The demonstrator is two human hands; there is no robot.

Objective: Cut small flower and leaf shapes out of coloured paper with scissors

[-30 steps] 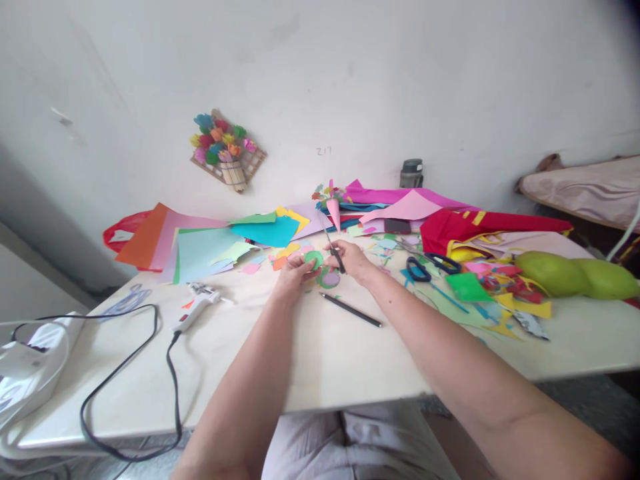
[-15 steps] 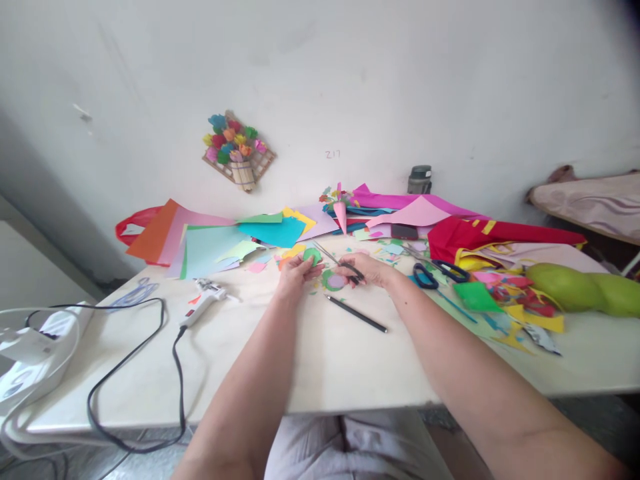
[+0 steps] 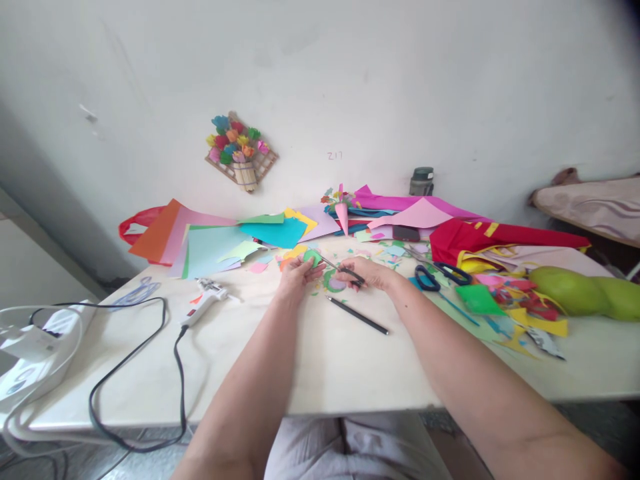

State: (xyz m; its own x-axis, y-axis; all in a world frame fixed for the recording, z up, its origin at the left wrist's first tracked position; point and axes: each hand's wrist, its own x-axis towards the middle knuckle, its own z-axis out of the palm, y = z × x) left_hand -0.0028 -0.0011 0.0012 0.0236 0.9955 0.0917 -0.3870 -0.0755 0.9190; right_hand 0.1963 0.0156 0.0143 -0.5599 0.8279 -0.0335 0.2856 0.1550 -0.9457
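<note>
Here the left hand (image 3: 296, 275) pinches a small green paper circle (image 3: 313, 257) above the table (image 3: 310, 353) while the right hand (image 3: 367, 272) grips scissors (image 3: 343, 270) pointing at it, a pencil (image 3: 357, 315) lying just beside, a glue gun (image 3: 205, 301) well apart

Small green paper disc (image 3: 313, 257) meets black-handled scissors (image 3: 344, 270).

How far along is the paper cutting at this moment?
Done: a green ring with a pink centre lies cut on the white table, amid scraps. In hand: the left hand holds a small green paper piece; the right hand works black-handled scissors at it. Left: uncut coloured sheets remain behind.
</note>
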